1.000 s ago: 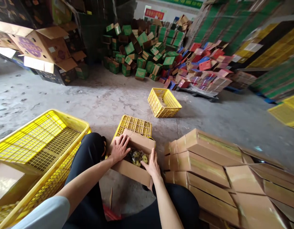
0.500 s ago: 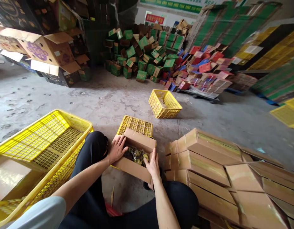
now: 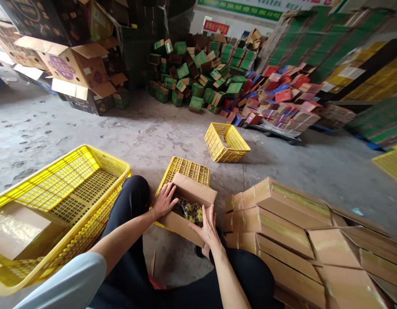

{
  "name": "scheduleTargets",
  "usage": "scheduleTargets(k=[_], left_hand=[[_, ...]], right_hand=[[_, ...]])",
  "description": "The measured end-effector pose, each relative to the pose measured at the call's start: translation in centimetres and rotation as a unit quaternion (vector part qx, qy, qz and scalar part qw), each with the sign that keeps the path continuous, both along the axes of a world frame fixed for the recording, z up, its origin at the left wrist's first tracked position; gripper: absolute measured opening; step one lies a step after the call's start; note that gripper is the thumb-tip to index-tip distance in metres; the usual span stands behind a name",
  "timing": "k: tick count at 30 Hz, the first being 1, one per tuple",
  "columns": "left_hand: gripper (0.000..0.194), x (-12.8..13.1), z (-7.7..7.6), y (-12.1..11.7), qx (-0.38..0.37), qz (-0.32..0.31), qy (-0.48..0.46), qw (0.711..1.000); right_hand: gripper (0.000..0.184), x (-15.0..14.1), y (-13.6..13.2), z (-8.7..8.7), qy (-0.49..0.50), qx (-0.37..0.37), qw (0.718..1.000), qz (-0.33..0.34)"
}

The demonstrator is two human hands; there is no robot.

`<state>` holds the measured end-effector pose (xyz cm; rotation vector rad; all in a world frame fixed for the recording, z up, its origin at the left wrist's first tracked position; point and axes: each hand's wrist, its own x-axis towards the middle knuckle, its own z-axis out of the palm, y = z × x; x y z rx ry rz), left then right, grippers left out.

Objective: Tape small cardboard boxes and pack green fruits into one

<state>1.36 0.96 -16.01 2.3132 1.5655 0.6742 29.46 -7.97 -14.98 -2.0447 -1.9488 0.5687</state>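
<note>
Between my knees an open cardboard box [image 3: 181, 228] rests on a yellow plastic crate [image 3: 192, 170]. Dark and yellow-green roundish items in clear plastic [image 3: 189, 210] lie inside; their kind I cannot make out. My left hand [image 3: 164, 201] presses flat on the folded flap at the box's left end, fingers stretched. At the opposite end, my right hand [image 3: 209, 227] has its fingers spread over the right flap and the near wall. Neither hand grasps anything. The far and near flaps stand out from the opening.
On my left stands a large yellow crate [image 3: 119, 169] with a cardboard box [image 3: 22, 227] in it. Stacked closed boxes [image 3: 288, 206] flank my right. A smaller yellow crate [image 3: 226, 143] sits ahead, before heaps of green boxes [image 3: 198, 88] and red and blue boxes [image 3: 282, 95].
My right hand has shifted inward and turned over the box's right end, its fingers spreading more. My left hand stays on the left flap. The whole view has shifted slightly.
</note>
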Motion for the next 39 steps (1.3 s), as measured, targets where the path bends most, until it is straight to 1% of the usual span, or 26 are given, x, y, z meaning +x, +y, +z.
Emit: scheduleTargets(k=[2, 4, 6, 8, 9, 11, 12, 13, 15, 16, 18, 20, 22, 24, 26, 28, 30, 31, 32, 34, 35, 37, 39], left_hand=[[0.068, -0.1, 0.0, 0.0, -0.015, 0.005, -0.035, 0.999], [0.069, -0.2, 0.2, 0.1, -0.043, 0.032, -0.074, 0.996], [0.070, -0.5, 0.3, 0.2, -0.082, 0.093, -0.106, 0.987], [0.071, -0.9, 0.5, 0.4, -0.133, 0.178, -0.119, 0.968], [0.072, -1.1, 0.6, 0.5, -0.156, 0.215, -0.120, 0.956], [0.073, -1.5, 0.8, 0.7, -0.185, 0.263, -0.116, 0.940], [0.073, -1.7, 0.9, 0.7, -0.191, 0.272, -0.115, 0.936], [0.073, -1.9, 1.2, 0.6, -0.187, 0.267, -0.112, 0.939], [0.073, -2.1, 1.9, 0.3, -0.156, 0.224, -0.083, 0.959], [0.072, -2.2, 2.5, 0.0, -0.130, 0.190, -0.055, 0.972], [0.067, -2.2, 3.7, -0.7, -0.064, 0.112, 0.015, 0.992], [0.063, -2.2, 5.0, -1.4, -0.016, 0.040, 0.064, 0.997], [0.059, -2.1, 6.1, -2.0, -0.012, -0.047, 0.090, 0.995], [0.054, -2.0, 6.8, -2.1, -0.060, -0.126, 0.113, 0.984], [0.048, -1.8, 7.2, -1.9, -0.125, -0.168, 0.135, 0.968], [0.047, -1.8, 7.4, -1.3, -0.151, -0.171, 0.149, 0.962], [0.057, -2.1, 7.6, -0.4, -0.156, -0.160, 0.157, 0.962], [0.068, -2.2, 7.6, 0.1, -0.170, -0.156, 0.162, 0.959], [0.081, -2.4, 7.6, 0.6, -0.196, -0.159, 0.170, 0.953], [0.108, -2.7, 7.4, 1.3, -0.258, -0.182, 0.187, 0.930], [0.117, -2.8, 7.1, 1.5, -0.280, -0.197, 0.194, 0.919], [0.127, -2.9, 6.5, 1.7, -0.295, -0.220, 0.204, 0.907], [0.131, -3.1, 5.9, 1.6, -0.287, -0.228, 0.202, 0.908]], right_hand=[[0.113, -0.2, -0.1, 0.2, 0.026, 0.011, 1.000, -0.011], [0.111, -0.1, -0.2, 0.4, 0.062, 0.028, 0.996, -0.055], [0.110, 0.3, 0.0, 0.4, 0.088, 0.034, 0.985, -0.144], [0.105, 1.2, 0.2, 0.5, 0.095, 0.019, 0.968, -0.232], [0.101, 1.7, 0.4, 0.5, 0.094, 0.009, 0.961, -0.261], [0.094, 2.5, 0.7, 0.9, 0.086, -0.005, 0.954, -0.289], [0.092, 2.7, 0.7, 1.1, 0.079, -0.006, 0.952, -0.294], [0.091, 2.8, 0.6, 1.5, 0.071, -0.005, 0.951, -0.300], [0.088, 2.7, 0.2, 2.4, 0.040, 0.015, 0.955, -0.294], [0.086, 2.5, 0.0, 2.9, 0.017, 0.036, 0.961, -0.274], [0.077, 2.0, -0.5, 3.8, -0.021, 0.086, 0.976, -0.200], [0.066, 1.4, -0.5, 4.4, -0.029, 0.106, 0.988, -0.109], [0.057, 0.7, -0.1, 4.9, -0.013, 0.068, 0.996, -0.049], [0.052, -0.2, 0.7, 5.1, -0.010, -0.003, 1.000, -0.019], [0.053, -1.0, 1.7, 5.3, -0.013, -0.069, 0.998, 0.003], [0.056, -1.6, 2.8, 5.7, -0.014, -0.120, 0.992, 0.027], [0.061, -1.8, 4.1, 6.0, -0.016, -0.159, 0.987, 0.037], [0.065, -1.7, 4.7, 6.0, -0.019, -0.175, 0.984, 0.036], [0.068, -1.7, 5.3, 6.0, -0.022, -0.193, 0.980, 0.033], [0.076, -1.7, 6.4, 5.7, -0.026, -0.223, 0.974, 0.024], [0.082, -1.8, 6.8, 5.4, -0.028, -0.240, 0.970, 0.018], [0.095, -2.5, 7.4, 4.7, -0.036, -0.271, 0.962, 0.005], [0.104, -3.4, 7.7, 4.1, -0.049, -0.288, 0.956, -0.008]])
